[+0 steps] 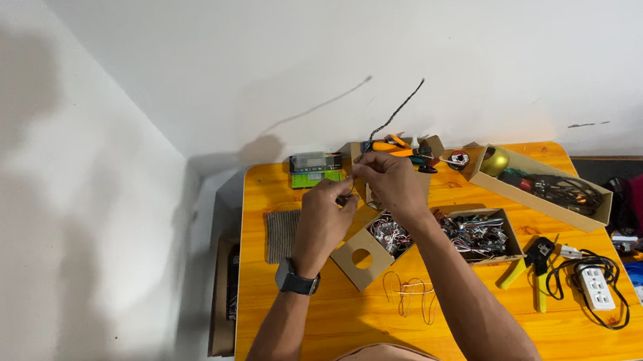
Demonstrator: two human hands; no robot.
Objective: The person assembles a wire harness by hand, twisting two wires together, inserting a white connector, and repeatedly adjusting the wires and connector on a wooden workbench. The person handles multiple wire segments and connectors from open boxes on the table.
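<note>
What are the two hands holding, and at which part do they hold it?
Both the left hand and the right hand pinch the lower end of a thin dark twisted wire; its free end rises toward the wall.

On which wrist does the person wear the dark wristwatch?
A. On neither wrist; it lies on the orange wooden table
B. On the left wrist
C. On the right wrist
B: the dark wristwatch sits on the wrist of the left hand, above the orange wooden table; the right hand's wrist is bare.
</note>
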